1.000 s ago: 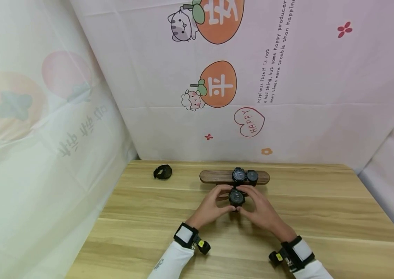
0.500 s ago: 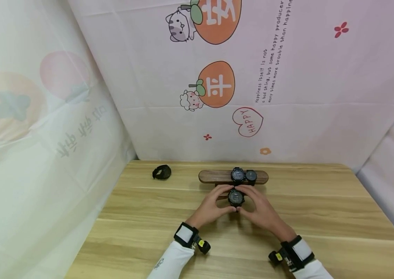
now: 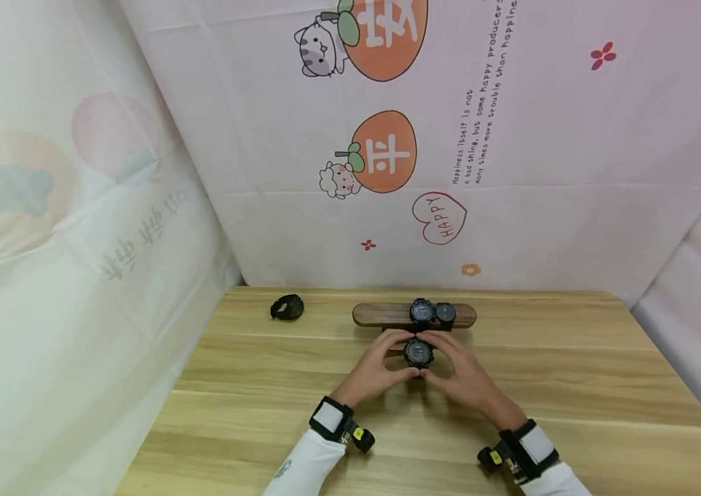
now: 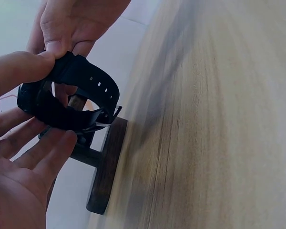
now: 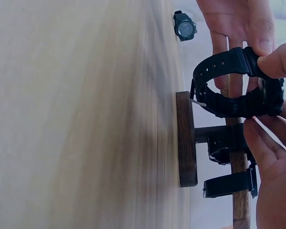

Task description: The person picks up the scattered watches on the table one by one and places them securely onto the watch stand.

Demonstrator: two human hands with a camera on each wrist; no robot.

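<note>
A black digital wristwatch (image 3: 419,352) is held face up between both hands, its strap (image 4: 88,78) closed in a loop with the metal buckle (image 5: 196,100) low on it. My left hand (image 3: 377,370) grips the watch from the left, thumb at the near side and fingers at the far side. From the right, my right hand (image 3: 465,375) pinches it the same way. Just beyond the hands, a dark wooden watch stand (image 3: 384,315) carries two more black watches, a larger one (image 3: 421,311) and a smaller one (image 3: 446,313), on its bar.
Another black watch (image 3: 287,307) lies on the wooden table (image 3: 233,413) at the back left. The stand's base (image 5: 187,143) rests on the tabletop. White printed cloth (image 3: 301,234) hangs behind the table's back edge and along both sides.
The head view has shifted very slightly. Both hands keep the same hold on the watch, and the other watches stay where they were.
</note>
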